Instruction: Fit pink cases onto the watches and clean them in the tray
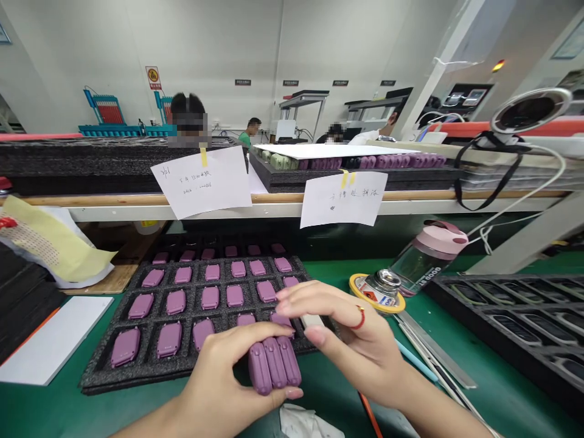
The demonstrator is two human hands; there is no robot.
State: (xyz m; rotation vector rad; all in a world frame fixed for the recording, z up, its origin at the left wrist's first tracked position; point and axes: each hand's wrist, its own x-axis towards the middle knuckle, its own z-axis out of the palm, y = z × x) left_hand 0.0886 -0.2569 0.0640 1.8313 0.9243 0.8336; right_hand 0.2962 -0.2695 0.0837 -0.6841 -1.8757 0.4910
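Observation:
My left hand [223, 377] is wrapped round a stack of three purple casings [274, 368] standing side by side on edge, thumb below and fingers across the top. Just to their right, my right hand [353, 340] curves with its fingers bent toward the thumb. A small off-white block [312, 321] shows between its thumb and fingers; what kind of thing it is I cannot make out. Behind both hands lies a black foam tray [103, 356] with rows of similar purple casings [170, 339], one per pocket; my hands hide part of its near right side.
To the right are a metal-topped dispenser in a yellow ring [382, 295], a tilted bottle [424, 255], metal strips [438, 353] and another black tray [533, 316]. A crumpled white wipe [308, 423] lies in front. A shelf [274, 210] with paper notes runs across; people sit beyond.

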